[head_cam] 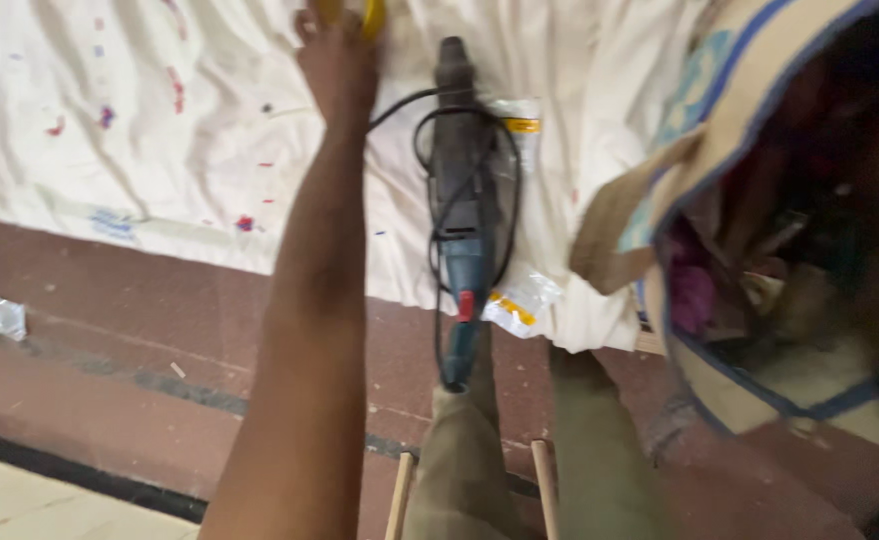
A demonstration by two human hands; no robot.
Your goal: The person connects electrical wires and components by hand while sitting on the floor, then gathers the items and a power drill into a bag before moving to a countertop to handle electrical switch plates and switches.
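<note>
- left hand (338, 50) is reaching out over the white sheet (160, 130), closing on a yellow thing (370, 14) at the frame's top edge
- power drill (463, 215) is lying just beside the arm, cord looped around it
- right hand isn't showing; open bag (750, 230) is hanging at right
- judging: pick-up step, next calling for a firm lift

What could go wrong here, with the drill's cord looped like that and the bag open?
The left hand, gripping something yellow at the frame's top edge, reaches over the drill; its loose cord might snag the arm on withdrawal. The open bag hangs tilted, so contents could spill. The plastic wrapper underfoot might slip.
</note>
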